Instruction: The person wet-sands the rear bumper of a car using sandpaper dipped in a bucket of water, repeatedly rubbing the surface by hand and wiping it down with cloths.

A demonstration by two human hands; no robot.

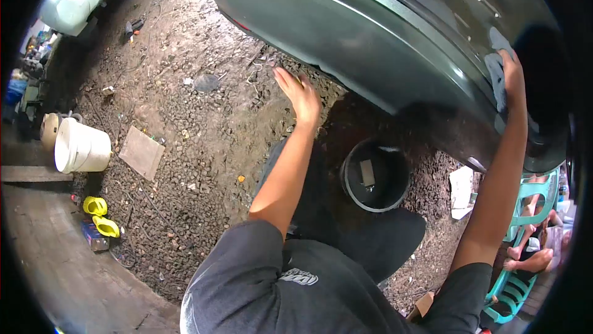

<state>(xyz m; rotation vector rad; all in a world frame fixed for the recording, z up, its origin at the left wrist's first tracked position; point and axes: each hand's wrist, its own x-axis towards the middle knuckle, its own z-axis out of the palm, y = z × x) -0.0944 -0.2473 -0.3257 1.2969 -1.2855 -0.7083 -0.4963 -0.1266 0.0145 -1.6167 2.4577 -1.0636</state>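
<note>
My right hand (513, 77) grips a grey cloth (496, 79) and presses it against the side of a dark green car (358, 37), near the window. Held out over the ground, my left hand (299, 96) has straight fingers and nothing in it. It is beside the car's lower edge, apart from the panel. Below the car, in front of my knees, stands a round black bucket (394, 179). A pale flat rectangular piece (367, 173) shows inside it; I cannot tell what it is.
Left on the gravel are a white bucket (86, 147), a flat square slab (142, 153) and yellow cup-like pieces (106, 226). Another light-coloured vehicle (71, 9) stands at upper left. At right are green plastic chairs (516, 294) and another person's legs (532, 263).
</note>
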